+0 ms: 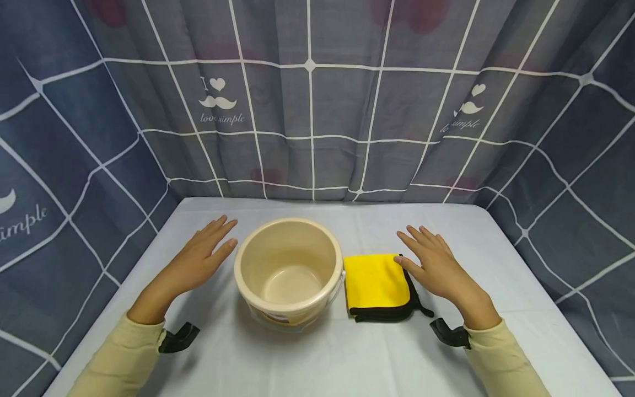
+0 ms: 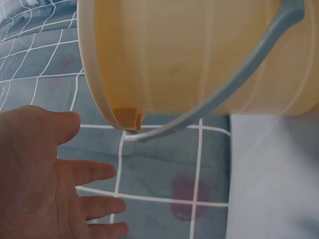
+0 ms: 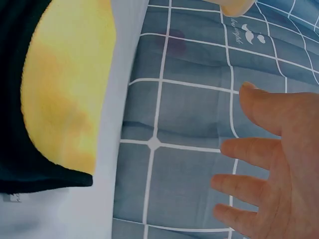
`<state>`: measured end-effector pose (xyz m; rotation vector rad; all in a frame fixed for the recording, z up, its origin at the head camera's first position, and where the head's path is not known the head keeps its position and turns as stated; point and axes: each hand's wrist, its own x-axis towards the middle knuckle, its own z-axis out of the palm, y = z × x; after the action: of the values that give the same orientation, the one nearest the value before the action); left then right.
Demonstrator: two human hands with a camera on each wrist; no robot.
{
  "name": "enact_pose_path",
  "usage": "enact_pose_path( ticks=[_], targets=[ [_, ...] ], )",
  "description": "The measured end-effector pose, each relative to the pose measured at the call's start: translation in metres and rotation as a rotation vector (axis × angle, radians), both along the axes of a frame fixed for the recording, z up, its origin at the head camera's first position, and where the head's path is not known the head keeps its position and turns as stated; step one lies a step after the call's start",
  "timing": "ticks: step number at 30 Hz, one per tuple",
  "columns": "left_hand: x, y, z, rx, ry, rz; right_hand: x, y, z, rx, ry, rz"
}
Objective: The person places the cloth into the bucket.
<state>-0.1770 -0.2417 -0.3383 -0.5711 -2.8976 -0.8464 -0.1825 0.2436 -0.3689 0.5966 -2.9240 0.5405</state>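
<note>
A beige plastic bucket stands upright in the middle of the table, and nothing shows inside it. Its pale handle hangs down along the side. To the left of the bucket my left hand hovers with fingers spread, apart from the rim. A folded yellow cloth with black edging lies flat just right of the bucket. My right hand is held over the cloth's right side, fingers straight, its thumb overlapping the cloth's corner in the head view. Neither hand holds anything.
A white cover lies over the table. Grey-blue checked curtains enclose it at the back and on both sides. Black straps stick out at the cuffs of both light yellow sleeves.
</note>
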Motion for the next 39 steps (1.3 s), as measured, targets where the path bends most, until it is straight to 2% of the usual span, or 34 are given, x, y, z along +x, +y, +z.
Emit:
enact_pose_path(
  ticks=[23,30,39],
  targets=[
    [0.001,0.005,-0.001,0.055,-0.044,-0.026,-0.003,-0.005,-0.005,-0.005,-0.024,0.028],
    [0.001,0.007,-0.002,0.047,-0.069,-0.014,-0.003,-0.006,-0.008,-0.002,-0.031,0.039],
    [0.0,0.011,-0.002,0.063,-0.092,-0.022,0.001,-0.009,-0.012,-0.006,-0.044,0.036]
  ],
)
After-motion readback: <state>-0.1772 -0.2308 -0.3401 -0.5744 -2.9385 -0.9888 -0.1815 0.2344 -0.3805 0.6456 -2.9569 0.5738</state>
